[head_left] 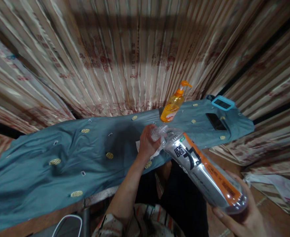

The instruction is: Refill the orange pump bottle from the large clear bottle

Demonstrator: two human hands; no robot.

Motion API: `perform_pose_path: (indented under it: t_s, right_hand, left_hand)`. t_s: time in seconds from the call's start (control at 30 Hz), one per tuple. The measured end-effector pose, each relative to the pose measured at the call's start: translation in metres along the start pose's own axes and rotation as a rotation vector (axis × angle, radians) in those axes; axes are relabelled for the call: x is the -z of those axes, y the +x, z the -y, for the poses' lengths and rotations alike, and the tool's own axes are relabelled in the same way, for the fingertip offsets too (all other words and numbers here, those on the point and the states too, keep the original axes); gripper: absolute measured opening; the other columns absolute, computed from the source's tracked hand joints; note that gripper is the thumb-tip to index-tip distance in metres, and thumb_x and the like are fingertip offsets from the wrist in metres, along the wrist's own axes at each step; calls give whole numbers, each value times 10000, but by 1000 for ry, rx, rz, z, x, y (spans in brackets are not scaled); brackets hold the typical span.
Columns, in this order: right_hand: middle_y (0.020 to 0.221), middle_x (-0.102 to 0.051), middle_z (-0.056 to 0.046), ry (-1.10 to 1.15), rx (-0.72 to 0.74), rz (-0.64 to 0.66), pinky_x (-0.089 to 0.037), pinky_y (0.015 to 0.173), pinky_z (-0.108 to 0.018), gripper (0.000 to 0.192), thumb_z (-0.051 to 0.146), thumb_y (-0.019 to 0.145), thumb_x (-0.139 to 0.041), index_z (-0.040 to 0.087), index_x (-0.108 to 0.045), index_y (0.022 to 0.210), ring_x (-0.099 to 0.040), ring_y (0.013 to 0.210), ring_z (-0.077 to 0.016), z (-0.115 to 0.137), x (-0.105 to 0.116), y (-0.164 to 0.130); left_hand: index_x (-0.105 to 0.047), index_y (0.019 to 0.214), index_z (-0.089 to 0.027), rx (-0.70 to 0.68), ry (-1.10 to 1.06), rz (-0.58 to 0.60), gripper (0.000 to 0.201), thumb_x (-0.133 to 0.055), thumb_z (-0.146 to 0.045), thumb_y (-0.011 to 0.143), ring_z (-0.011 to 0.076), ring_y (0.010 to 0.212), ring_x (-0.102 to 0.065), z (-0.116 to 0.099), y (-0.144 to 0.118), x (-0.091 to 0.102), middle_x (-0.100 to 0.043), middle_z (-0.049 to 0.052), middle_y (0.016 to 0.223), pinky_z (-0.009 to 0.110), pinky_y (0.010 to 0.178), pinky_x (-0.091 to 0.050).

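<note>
My right hand (243,214) grips the base of a clear plastic bottle (201,168) with a silver and orange label, held tilted with its neck pointing up and left. My left hand (147,143) is closed around the bottle's neck end, at the cap. Under my left hand a white cloth or tissue (140,146) lies on the teal cloth (68,154) that covers the table. An orange pump bottle (173,103) stands upright on the table just beyond the bottle's neck.
A black phone (216,121) and a device in a light blue case (222,103) lie at the table's right end. Striped patterned curtains (125,56) hang behind and around the table. A white cable (65,223) loops at the lower left.
</note>
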State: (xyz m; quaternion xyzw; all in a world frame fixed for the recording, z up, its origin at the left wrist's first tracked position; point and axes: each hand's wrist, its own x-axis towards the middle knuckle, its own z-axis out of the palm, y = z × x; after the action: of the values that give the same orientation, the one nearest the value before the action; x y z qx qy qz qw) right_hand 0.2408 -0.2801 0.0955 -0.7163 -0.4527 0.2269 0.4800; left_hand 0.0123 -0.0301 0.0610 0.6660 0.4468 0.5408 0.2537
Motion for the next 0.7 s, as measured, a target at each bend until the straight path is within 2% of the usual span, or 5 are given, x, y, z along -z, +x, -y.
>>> perform_pose_path:
  t_s: [0.07,0.2,0.3,0.5,0.7]
  right_hand:
    - [1545,-550,-96,-6,-9,45,-476,1182,-462,969,509,636,-943,315,-511,1482,-573,1404,-361,-7,4,2]
    - [1528,-561,-97,28,-51,21,-346,1255,-622,920,545,667,-919,308,-520,1460,-526,1437,-410,-3,2,1]
    - [1539,-559,-98,14,-43,23,-364,1242,-630,922,546,670,-916,306,-516,1465,-530,1437,-419,1,-1,0]
    - [1544,-569,-121,-90,65,70,-470,1172,-577,933,516,719,-898,308,-475,1525,-584,1399,-402,-12,9,4]
    - [1538,-570,-141,-151,89,76,-465,1165,-624,944,523,736,-889,298,-457,1545,-575,1403,-422,-13,14,4]
  left_hand:
    - [-633,1063,-198,-6,1,-3,411,-811,-490,835,280,991,-743,1,0,0,-739,91,1025,442,894,-625]
    - [-631,1072,-214,-19,4,-9,405,-807,-495,840,267,980,-740,4,-1,-1,-742,79,1028,426,881,-623]
    - [-628,1079,-212,-18,3,-1,420,-810,-500,834,261,985,-738,4,-1,0,-740,74,1036,421,888,-624]
    - [-636,1061,-210,17,-25,5,395,-828,-453,816,268,1000,-738,2,0,1,-741,79,1036,427,902,-624]
    - [-640,1058,-211,30,-37,9,403,-841,-444,798,280,994,-741,0,0,1,-737,82,1024,433,885,-625]
